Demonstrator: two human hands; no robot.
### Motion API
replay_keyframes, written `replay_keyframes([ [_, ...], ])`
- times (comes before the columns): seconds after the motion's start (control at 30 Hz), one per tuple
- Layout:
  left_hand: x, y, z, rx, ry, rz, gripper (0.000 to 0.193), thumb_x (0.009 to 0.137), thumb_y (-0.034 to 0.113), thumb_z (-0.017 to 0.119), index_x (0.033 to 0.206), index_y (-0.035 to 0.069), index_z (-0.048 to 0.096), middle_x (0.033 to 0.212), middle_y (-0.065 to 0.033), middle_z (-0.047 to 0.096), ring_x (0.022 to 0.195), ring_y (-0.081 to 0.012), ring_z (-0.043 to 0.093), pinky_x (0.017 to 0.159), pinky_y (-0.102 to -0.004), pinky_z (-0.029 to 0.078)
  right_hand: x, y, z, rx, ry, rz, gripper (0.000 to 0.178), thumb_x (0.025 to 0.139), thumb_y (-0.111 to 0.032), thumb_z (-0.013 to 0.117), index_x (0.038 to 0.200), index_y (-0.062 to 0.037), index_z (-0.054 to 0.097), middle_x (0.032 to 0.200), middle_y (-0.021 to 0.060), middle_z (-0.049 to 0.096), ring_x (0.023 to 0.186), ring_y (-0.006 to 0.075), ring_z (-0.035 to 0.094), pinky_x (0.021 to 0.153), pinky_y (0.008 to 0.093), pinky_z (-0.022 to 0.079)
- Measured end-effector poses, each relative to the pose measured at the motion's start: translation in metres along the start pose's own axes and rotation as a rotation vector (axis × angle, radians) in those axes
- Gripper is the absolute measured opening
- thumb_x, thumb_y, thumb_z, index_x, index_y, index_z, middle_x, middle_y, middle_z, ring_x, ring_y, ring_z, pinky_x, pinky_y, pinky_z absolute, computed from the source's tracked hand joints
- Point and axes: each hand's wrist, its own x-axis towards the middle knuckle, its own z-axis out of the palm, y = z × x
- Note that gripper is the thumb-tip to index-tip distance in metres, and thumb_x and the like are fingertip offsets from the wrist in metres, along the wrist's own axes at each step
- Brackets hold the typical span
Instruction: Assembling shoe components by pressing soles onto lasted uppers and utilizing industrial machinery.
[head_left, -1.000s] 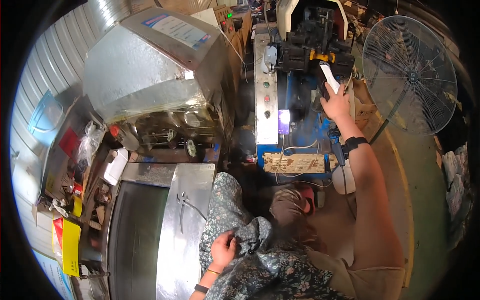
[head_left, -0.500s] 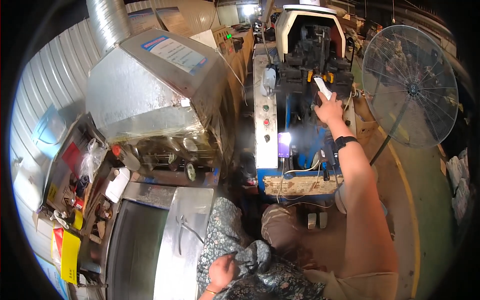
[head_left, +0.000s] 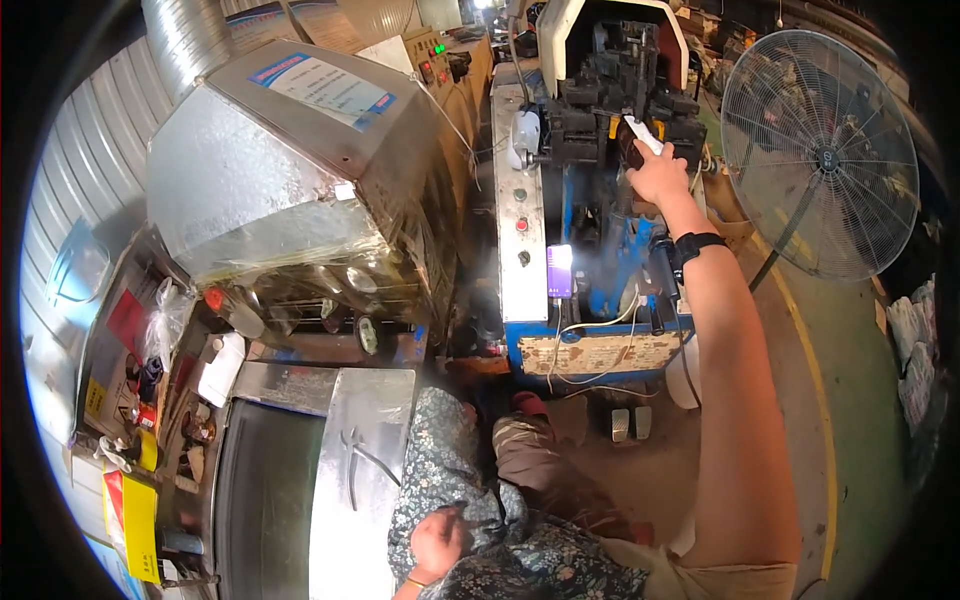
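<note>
My right hand (head_left: 660,175) reaches far forward with its arm nearly straight. Its fingers are closed on a long, narrow white piece (head_left: 643,134), whose exact kind I cannot make out. Under that piece is a dark brown rounded form (head_left: 630,152), partly covered by the fingers. Both are at the black metal jaws of a machine (head_left: 580,135), close to its small yellow parts. On my lap, my left hand (head_left: 437,543) lies curled into a loose fist on dark floral cloth (head_left: 440,450); I see nothing in it.
A control panel with buttons (head_left: 521,224) and a lit phone (head_left: 560,270) are left of the machine. Two pedals (head_left: 631,424) are on the floor below. A large fan (head_left: 822,160) stands right. At left are a metal hood (head_left: 270,170) and a conveyor belt (head_left: 265,490).
The view has shifted slightly, so the machine appears higher and a little further left. My right hand still holds the white piece at the jaws, now tilted more. My left hand stays on my lap.
</note>
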Motion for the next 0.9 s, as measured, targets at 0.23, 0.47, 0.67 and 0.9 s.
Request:
replay_keyframes([
  [0.23,0.0020,0.0085,-0.0021,-0.024,-0.009,0.012,0.019,0.077,0.013,0.067,0.095,0.008,0.071,0.087,-0.0112,0.069,0.077,-0.0311,0.067,0.069,-0.0391,0.054,-0.0005,-0.0013,-0.0049,0.017,-0.055,0.046,0.068,0.089,-0.042,0.059,0.151,-0.0350,0.032,0.156,0.0162,0.023,0.132,0.0446,0.038,0.105,0.0473,0.042],
  [0.47,0.0035,0.0061,-0.0022,0.006,0.006,0.024,0.012,0.079,0.013,0.067,0.090,0.008,0.069,0.086,-0.0104,0.069,0.076,-0.0305,0.067,0.068,-0.0384,0.053,-0.0035,-0.0049,-0.0079,0.007,-0.051,0.038,0.067,0.090,-0.043,0.057,0.151,-0.0349,0.031,0.156,0.0164,0.023,0.131,0.0434,0.039,0.105,0.0471,0.043],
  [0.67,0.0026,0.0051,-0.0007,0.016,0.002,0.029,0.012,0.079,0.013,0.067,0.090,0.008,0.068,0.086,-0.0101,0.069,0.076,-0.0301,0.067,0.069,-0.0389,0.053,-0.0026,-0.0007,-0.0052,-0.006,-0.032,0.039,0.067,0.090,-0.043,0.057,0.151,-0.0346,0.032,0.156,0.0167,0.023,0.131,0.0430,0.040,0.106,0.0468,0.042],
  [0.9,0.0020,0.0076,-0.0035,0.006,0.001,0.033,0.011,0.080,0.012,0.067,0.090,0.008,0.068,0.086,-0.0097,0.069,0.077,-0.0297,0.067,0.070,-0.0389,0.053,-0.0060,-0.0028,-0.0059,0.006,-0.031,0.030,0.067,0.090,-0.042,0.058,0.151,-0.0343,0.032,0.156,0.0178,0.022,0.132,0.0436,0.039,0.106,0.0471,0.041],
])
